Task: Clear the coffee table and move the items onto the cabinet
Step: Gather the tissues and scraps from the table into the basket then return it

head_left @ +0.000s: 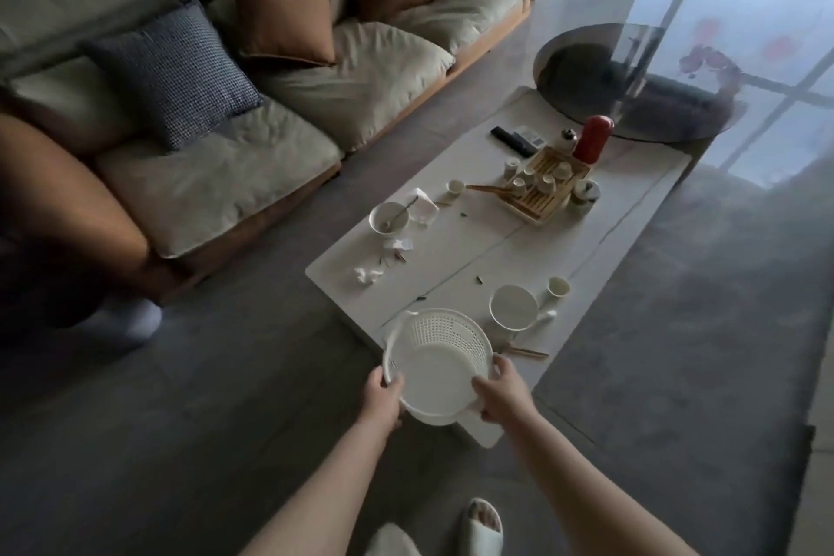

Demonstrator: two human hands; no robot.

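- Sofa [216, 113]: occupies the upper left, carrying two brown cushions and one dark checked cushion [173, 75].
- Coffee table [586, 248]: long white top, running from the near centre toward the upper right. A round glass table [632, 81] overlaps its far end.
- Colander [437, 363]: white, perforated, round; positioned over the near corner of the coffee table, tilted toward the camera. Whether its base contacts the tabletop cannot be determined.
- Left hand [383, 393]: grips the colander's left rim, fingers curled around the edge.
- Right hand [501, 388]: grips the colander's right rim, thumb over the inside edge, fingers wrapped beneath.
- Tea tray [544, 187]: wooden, slatted, on the far half of the table, holding several small white cups. A red cylinder [595, 140] stands upright just behind it.
- Large white bowl [514, 307]: on the table just beyond the colander, with a white cup [558, 287] near its right side.
- Small bowl [389, 218]: near the table's left edge, with a spoon resting inside.
- Remote control [512, 141]: dark, lying left of the red cylinder.
- Crumpled tissues [368, 274]: near the left edge, close to scattered small scraps.
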